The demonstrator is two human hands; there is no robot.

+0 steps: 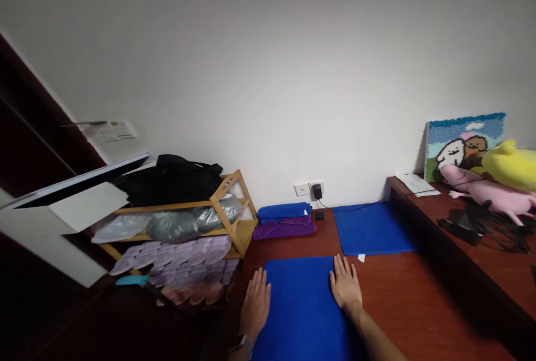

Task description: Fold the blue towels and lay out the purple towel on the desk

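Note:
A blue cloth [302, 305] lies spread flat on the reddish-brown wooden table [393, 294]. Along its left edge rests my left hand [255, 302], flat with fingers stretched forward. My right hand [345, 283] lies open at the cloth's far right corner, fingers slightly apart. Neither hand holds anything. Beyond the right hand, a second blue cloth [374, 228] is laid out flat with a small white tag at its near edge. Folded cloths, blue [282, 211] on top of purple [285, 229], are stacked against the wall.
At left stands a wooden rack [240, 232] with a black bag [173, 182], plastic-wrapped items and slippers [188, 252]. A charger [317, 190] is plugged into the wall. On the raised surface at right are plush toys [498, 196], a picture [464, 140] and dark cables [494, 229].

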